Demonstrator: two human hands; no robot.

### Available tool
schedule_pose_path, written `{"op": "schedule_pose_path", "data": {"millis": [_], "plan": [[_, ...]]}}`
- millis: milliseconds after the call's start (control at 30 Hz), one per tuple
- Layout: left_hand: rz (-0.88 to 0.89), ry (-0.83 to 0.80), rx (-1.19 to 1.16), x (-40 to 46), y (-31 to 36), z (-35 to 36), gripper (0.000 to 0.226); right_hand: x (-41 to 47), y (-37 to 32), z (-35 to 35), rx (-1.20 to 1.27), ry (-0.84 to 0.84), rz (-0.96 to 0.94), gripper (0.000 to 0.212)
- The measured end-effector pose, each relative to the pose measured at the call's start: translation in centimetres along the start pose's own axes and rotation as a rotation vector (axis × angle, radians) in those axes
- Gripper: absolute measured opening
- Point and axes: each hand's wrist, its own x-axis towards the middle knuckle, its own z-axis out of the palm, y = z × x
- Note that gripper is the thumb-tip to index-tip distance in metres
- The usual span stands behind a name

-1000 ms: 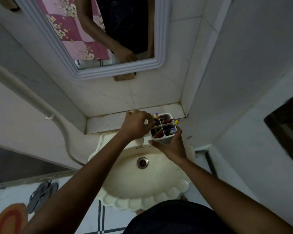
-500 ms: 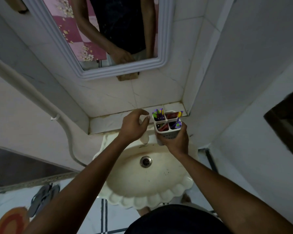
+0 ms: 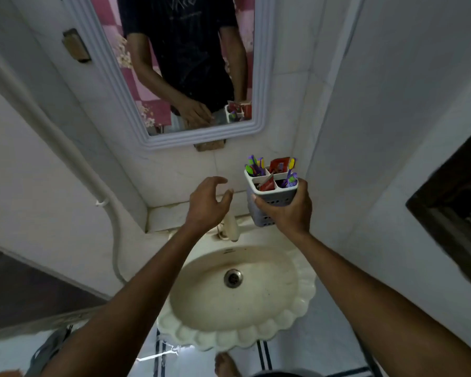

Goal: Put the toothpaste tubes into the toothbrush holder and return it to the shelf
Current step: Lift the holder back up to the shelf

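Your right hand (image 3: pixel 286 210) grips the toothbrush holder (image 3: pixel 269 197) around its lower half, up above the sink (image 3: pixel 297 317), your left hand (image 3: pixel 206 205) is open and empty, and the full plastic holder looks light but tippy, so hold it upright.

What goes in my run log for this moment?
right hand grips toothbrush holder | left hand open | toothpaste tubes inside
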Motion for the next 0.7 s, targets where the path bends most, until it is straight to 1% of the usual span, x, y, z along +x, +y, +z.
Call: {"op": "schedule_pose_path", "data": {"millis": [233, 367, 467, 700], "plan": [[0.029, 0.14, -0.002, -0.1, 6.5, -4.2, 0.043, 2.6, -6.5, -4.9, 0.101, 0.0, -0.134, 0.099], [0.085, 0.261, 0.013, 0.1, 10.7, -6.9, 0.049, 4.1, -11.3, -8.3, 0.138, 0.03, -0.219, 0.107], [0.131, 0.306, 0.045, 0.3, 13.8, -9.3, 0.049, 5.5, -15.0, -10.9, 0.141, 0.045, -0.291, 0.109], [0.245, 0.393, 0.111, 2.4, 20.6, -15.6, 0.055, 7.9, -24.6, -16.6, 0.159, 0.141, -0.436, 0.098]]}}
